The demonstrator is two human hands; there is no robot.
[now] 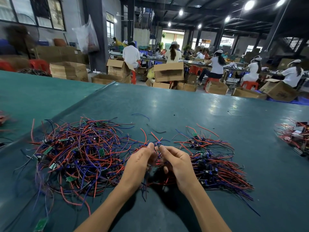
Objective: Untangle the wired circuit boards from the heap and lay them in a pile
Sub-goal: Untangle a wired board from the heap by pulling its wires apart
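The surface (217, 114) is dark teal with pale patches of glare. At 9 o'clock the heap (78, 153) is a tangle of red, purple-blue and black, flecked with green. The pile (215, 166) at 3 o'clock is red and blue over darker blue. The small board (159, 144) at centre is blue. At 7 o'clock a stray board (41, 224) is green.

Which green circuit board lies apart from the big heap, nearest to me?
The green board at the bottom left: it lies alone, outside the tangled heap.
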